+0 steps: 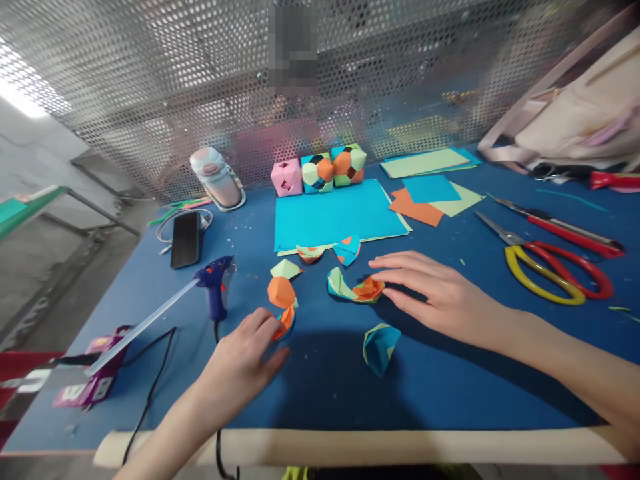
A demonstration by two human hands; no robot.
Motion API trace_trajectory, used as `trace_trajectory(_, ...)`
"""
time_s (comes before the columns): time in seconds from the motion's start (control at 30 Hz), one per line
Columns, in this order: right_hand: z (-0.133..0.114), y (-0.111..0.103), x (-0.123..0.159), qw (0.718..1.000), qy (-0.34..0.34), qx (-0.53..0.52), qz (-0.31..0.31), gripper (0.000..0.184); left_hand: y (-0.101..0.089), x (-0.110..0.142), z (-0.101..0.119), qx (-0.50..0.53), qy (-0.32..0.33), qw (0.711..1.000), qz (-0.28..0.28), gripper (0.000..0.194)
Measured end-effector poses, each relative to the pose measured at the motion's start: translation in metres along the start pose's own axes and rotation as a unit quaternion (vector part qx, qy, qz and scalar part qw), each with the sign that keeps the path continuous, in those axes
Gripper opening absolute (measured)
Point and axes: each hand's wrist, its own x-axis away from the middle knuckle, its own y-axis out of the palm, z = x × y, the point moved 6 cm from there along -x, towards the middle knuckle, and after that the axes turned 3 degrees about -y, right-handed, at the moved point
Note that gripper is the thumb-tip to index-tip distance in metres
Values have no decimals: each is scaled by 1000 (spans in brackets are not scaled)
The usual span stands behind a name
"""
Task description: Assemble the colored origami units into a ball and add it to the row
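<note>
My left hand (pixel 247 357) rests on the blue table mat (pixel 325 387), fingertips pinching the lower end of an orange and blue folded paper piece (pixel 281 303). My right hand (pixel 433 293) lies flat with fingers stretched out, its fingertips touching an orange and green folded paper piece (pixel 356 287). A teal and green folded paper unit (pixel 380 345) sits alone between the hands, nearer the front. Two more small folded pieces (pixel 330 251) lie at the edge of a cyan paper sheet (pixel 337 213).
A blue glue gun (pixel 216 283) with its cable lies at left beside a black phone (pixel 186 239). Finished paper cubes and balls (pixel 320 172) stand at the back. Red and yellow scissors (pixel 555 263), coloured sheets (pixel 430 193) and a beige bag (pixel 575 107) fill the right.
</note>
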Motion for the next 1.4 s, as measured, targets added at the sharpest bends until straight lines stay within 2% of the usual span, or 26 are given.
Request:
trace_trajectory(0.07, -4, 6, 0, 999, 3, 6, -35, 20, 6, 0, 4, -6, 43, 999, 9, 12)
trace_trajectory(0.17, -3, 26, 2, 994, -17, 32, -104, 22, 8, -2, 17, 15, 96, 995, 22, 19)
trace_trajectory(0.23, 3, 37, 1, 992, -14, 32, -121, 20, 8, -4, 28, 45, 120, 992, 9, 18)
trace_trajectory(0.33, 13, 43, -4, 990, 35, -25, -135, 19, 8, -7, 40, 103, 144, 983, -37, 7)
trace_trajectory(0.37, 15, 42, -7, 987, 60, -56, -142, 19, 7, -10, 40, 127, 143, 981, -35, 13)
trace_trajectory(0.43, 18, 39, -12, 972, 121, -127, -157, 17, 0, -18, 34, 183, 123, 975, 13, 33)
trace_trajectory(0.5, 20, 37, -15, 939, 203, -212, -177, 14, -6, -29, 21, 248, 84, 963, 67, 44)
trace_trajectory(0.53, 20, 38, -16, 915, 243, -257, -193, 14, -7, -35, 16, 285, 64, 954, 70, 52)
trace_trajectory(0.6, 16, 42, -16, 863, 299, -340, -225, 16, -5, -46, 9, 372, 36, 926, 48, 62)
trace_trajectory(0.67, 11, 47, -17, 817, 323, -413, -241, 17, 2, -52, 10, 456, 16, 890, -17, 62)
trace_trajectory(0.77, 5, 56, -18, 753, 347, -511, -227, 17, 16, -52, 17, 525, 5, 847, -90, 55)
trace_trajectory(0.87, 3, 63, -17, 705, 372, -573, -193, 19, 28, -49, 19, 543, -6, 834, -104, 54)
trace_trajectory(1.03, 4, 71, -18, 668, 403, -609, -141, 21, 29, -48, 20, 511, -18, 857, -59, 56)
trace_trajectory(1.13, 5, 72, -18, 660, 411, -617, -125, 22, 25, -47, 23, 490, -32, 870, -40, 56)
trace_trajectory(1.23, 7, 73, -16, 645, 426, -626, -105, 24, 27, -46, 24, 497, -47, 866, -37, 65)
trace_trajectory(1.3, 8, 73, -14, 633, 437, -633, -87, 26, 30, -45, 25, 504, -41, 862, -35, 69)
trace_trajectory(1.4, 9, 75, -10, 620, 449, -640, -65, 26, 29, -45, 24, 473, -18, 881, 11, 67)
